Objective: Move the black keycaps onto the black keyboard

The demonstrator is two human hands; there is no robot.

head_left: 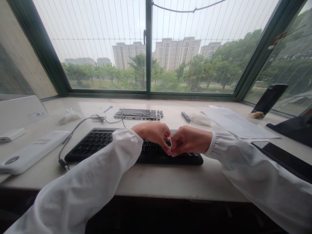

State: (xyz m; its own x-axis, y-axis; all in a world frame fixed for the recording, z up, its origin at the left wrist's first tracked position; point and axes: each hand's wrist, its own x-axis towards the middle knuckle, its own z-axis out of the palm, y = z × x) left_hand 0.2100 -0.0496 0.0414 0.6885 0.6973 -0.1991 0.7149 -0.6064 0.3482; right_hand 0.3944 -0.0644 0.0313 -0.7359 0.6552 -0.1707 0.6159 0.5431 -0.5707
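A black keyboard (pixel 97 144) lies on the pale windowsill desk (pixel 156 178), its cable looping off to the left. My left hand (pixel 153 133) and my right hand (pixel 188 140) meet over the keyboard's right half, fingers curled and pinched together. Between the fingertips sits a small pale piece (pixel 170 143), perhaps a keycap; I cannot make out which hand holds it. Both arms wear white sleeves.
A second, smaller keyboard (pixel 138 114) lies farther back. White devices (pixel 31 150) rest at the left, with a white box (pixel 19 110) behind. Papers (pixel 236 123), a pen (pixel 185 116), a propped phone (pixel 269 98) and a dark tablet (pixel 285 157) stand at the right. Large window behind.
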